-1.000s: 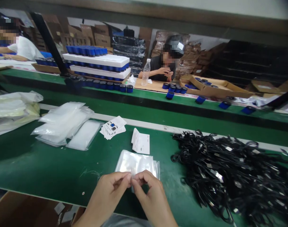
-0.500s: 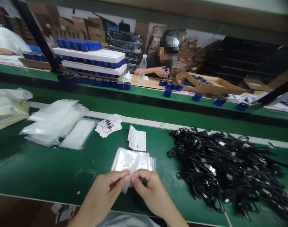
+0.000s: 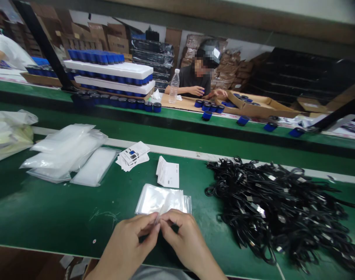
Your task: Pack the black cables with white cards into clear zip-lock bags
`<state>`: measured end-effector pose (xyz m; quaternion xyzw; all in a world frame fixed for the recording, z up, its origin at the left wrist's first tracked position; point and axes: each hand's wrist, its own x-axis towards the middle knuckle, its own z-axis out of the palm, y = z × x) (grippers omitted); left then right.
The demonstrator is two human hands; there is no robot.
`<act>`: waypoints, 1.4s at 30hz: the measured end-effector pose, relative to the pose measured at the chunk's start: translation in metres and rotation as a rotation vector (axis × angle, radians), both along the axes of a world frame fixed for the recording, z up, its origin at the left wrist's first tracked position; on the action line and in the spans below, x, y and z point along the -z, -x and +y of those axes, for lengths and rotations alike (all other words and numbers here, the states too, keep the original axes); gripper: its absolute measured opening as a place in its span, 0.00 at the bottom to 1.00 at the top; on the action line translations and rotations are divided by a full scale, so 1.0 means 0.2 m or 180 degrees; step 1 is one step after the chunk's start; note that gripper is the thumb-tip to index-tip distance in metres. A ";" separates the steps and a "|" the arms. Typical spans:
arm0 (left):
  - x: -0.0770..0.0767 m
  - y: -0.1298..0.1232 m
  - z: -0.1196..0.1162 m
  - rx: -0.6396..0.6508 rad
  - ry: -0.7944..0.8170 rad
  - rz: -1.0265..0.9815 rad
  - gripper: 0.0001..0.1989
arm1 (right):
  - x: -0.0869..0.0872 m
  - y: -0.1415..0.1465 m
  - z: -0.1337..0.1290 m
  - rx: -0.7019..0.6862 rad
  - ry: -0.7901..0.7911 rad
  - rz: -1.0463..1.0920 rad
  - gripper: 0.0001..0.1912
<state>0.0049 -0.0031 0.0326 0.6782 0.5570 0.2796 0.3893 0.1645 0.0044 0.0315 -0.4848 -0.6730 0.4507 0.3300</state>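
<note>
Head view: left hand (image 3: 127, 243), right hand (image 3: 186, 239), grip closed on a clear plastic bag (image 3: 162, 200), black cables (image 3: 271, 206) beside.

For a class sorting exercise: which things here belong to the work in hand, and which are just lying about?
Work in hand: left hand, right hand, clear plastic bag.

Lying about: printed cards, black cable heap, blue round containers.

A tangled heap of black cables (image 3: 271, 206) lies on the green worktop (image 3: 49, 210), just beside a folded white card (image 3: 167, 173). Farther off, blue-lidded jars (image 3: 157, 107) line a raised shelf (image 3: 177, 116), and a seated co-worker (image 3: 192, 81) faces a plastic water bottle (image 3: 174, 86).
</note>
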 end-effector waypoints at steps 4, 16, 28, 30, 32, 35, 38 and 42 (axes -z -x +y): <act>0.00 0.00 0.00 0.0018 -0.0864 0.0855 0.14 | 0.00 0.01 0.00 -0.0101 -0.0305 -0.0404 0.11; -0.04 0.00 0.05 0.0373 -0.0245 0.1559 0.14 | 0.03 0.04 0.00 -0.0021 -0.0820 -0.1123 0.08; -0.02 -0.04 0.07 0.0290 -0.0207 0.0753 0.16 | 0.00 0.05 -0.03 0.0128 -0.0814 -0.1355 0.11; 0.00 -0.03 0.07 0.0295 -0.0387 0.0782 0.15 | 0.02 0.06 -0.02 0.0246 -0.0983 -0.1550 0.10; 0.02 -0.02 0.06 0.0198 -0.0626 0.0832 0.13 | 0.04 0.06 -0.01 0.0342 -0.1175 -0.1758 0.10; 0.06 -0.01 0.04 -0.0083 -0.0973 0.0888 0.12 | 0.05 0.05 0.02 0.0611 -0.1104 -0.1979 0.10; 0.07 0.01 0.03 -0.0384 -0.0902 0.0843 0.12 | 0.00 0.01 0.10 0.0793 -0.0512 -0.1694 0.13; 0.07 0.03 0.04 -0.0696 -0.0541 0.0801 0.14 | -0.06 -0.02 0.32 0.0813 0.0094 -0.1001 0.18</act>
